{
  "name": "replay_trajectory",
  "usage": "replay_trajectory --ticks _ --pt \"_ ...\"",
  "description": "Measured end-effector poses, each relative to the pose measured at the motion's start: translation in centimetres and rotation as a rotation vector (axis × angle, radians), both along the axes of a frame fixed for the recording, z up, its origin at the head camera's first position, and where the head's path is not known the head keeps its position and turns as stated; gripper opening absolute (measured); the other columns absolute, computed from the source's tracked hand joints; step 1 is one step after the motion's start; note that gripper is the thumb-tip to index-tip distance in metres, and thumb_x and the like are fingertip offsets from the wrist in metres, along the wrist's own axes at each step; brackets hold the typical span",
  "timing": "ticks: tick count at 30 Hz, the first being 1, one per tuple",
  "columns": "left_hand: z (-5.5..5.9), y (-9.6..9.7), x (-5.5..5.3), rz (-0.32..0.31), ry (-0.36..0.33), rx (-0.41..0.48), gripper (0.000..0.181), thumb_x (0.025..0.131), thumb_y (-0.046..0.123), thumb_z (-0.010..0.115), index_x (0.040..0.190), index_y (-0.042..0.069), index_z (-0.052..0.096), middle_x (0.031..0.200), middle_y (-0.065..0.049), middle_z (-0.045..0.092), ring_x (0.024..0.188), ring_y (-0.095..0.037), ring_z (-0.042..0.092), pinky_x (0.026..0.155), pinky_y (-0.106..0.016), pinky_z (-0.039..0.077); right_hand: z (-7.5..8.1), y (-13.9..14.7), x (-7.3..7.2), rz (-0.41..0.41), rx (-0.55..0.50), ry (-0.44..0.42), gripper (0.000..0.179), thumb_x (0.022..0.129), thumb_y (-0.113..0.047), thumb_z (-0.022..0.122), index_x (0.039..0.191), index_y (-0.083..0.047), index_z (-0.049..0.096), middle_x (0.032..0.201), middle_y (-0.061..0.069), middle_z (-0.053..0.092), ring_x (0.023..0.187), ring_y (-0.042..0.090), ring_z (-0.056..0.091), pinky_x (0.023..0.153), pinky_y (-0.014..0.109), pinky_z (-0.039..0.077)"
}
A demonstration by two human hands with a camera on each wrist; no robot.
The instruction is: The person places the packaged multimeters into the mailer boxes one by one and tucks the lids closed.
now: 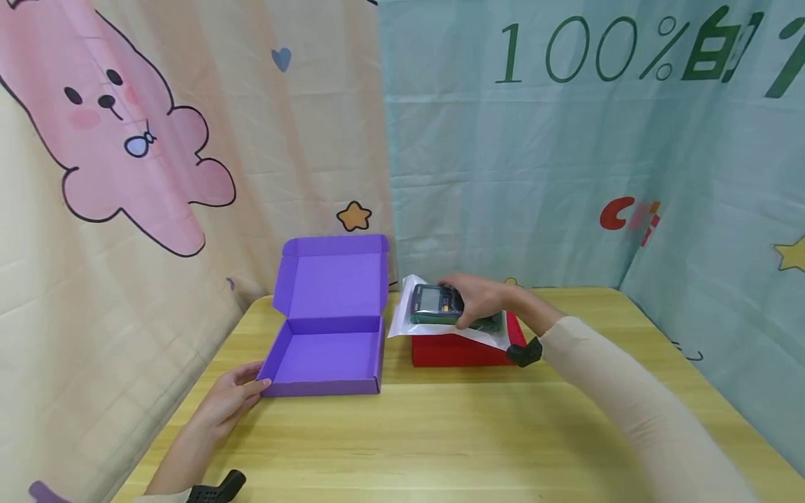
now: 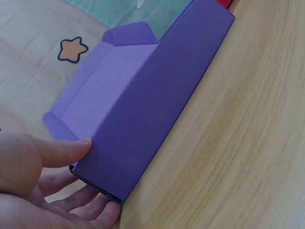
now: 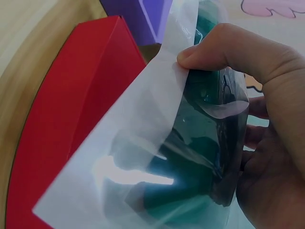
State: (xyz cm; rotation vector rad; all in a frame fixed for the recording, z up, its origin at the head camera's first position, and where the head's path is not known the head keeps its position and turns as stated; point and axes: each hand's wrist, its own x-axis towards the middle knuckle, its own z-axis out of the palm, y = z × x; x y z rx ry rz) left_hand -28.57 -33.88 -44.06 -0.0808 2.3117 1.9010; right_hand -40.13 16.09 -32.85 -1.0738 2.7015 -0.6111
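Note:
An open purple cardboard box (image 1: pixel 330 356) sits on the table with its lid (image 1: pixel 336 283) raised at the back. My left hand (image 1: pixel 229 398) grips its front left corner, the thumb on the edge and the other fingers against the side, as the left wrist view shows. With my right hand (image 1: pixel 478 297) I hold a dark handheld meter (image 1: pixel 430 300) with a grey screen and green sides, wrapped in a clear and white plastic bag (image 1: pixel 402 318). The bagged meter is over a red box (image 1: pixel 462 351), hiding much of its top.
The wooden table (image 1: pixel 415 440) extends in front of both boxes. Printed curtains (image 1: pixel 503 175) hang behind it and along both sides. To the right of the purple box stands the red one, a narrow gap between them.

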Motion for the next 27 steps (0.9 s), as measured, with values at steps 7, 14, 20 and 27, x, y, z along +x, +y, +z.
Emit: replay_trajectory --ticks 7,14,20,27 --pt "0.0 0.2 0.0 0.014 0.0 -0.008 0.063 0.105 0.005 0.058 0.155 -0.015 0.025 0.158 -0.035 0.028 0.128 -0.026 0.052 0.108 -0.038 0.045 -0.9 -2.3 -0.6 0.05 -0.03 0.006 0.08 0.076 -0.024 0.083 0.144 -0.001 0.047 0.122 0.005 0.057 0.11 0.023 0.052 0.092 0.038 0.049" --pt "-0.1 0.3 0.0 0.015 -0.003 0.009 0.064 0.105 0.003 0.056 0.156 -0.015 0.022 0.159 -0.037 0.024 0.135 -0.033 0.045 0.116 -0.052 0.033 -1.8 -4.7 -1.0 0.059 -0.01 0.0 0.086 0.077 -0.028 0.084 0.148 -0.001 0.045 0.128 0.005 0.055 0.114 0.022 0.05 0.097 0.038 0.048" --pt "-0.3 0.2 0.0 0.006 -0.009 0.011 0.065 0.105 0.004 0.056 0.157 -0.014 0.021 0.16 -0.036 0.023 0.135 -0.031 0.045 0.113 -0.044 0.038 -2.3 -6.5 -1.2 0.087 -0.03 -0.013 0.086 0.076 -0.028 0.083 0.148 -0.002 0.045 0.126 0.004 0.056 0.113 0.022 0.051 0.096 0.037 0.049" --pt "-0.2 -0.2 -0.1 -0.003 -0.016 0.006 0.066 0.105 0.006 0.057 0.158 -0.012 0.021 0.16 -0.035 0.024 0.134 -0.028 0.046 0.113 -0.041 0.039 -2.5 -8.8 -1.0 0.124 -0.023 -0.039 0.09 0.077 -0.029 0.083 0.153 -0.004 0.042 0.128 0.003 0.054 0.115 0.02 0.049 0.095 0.036 0.049"
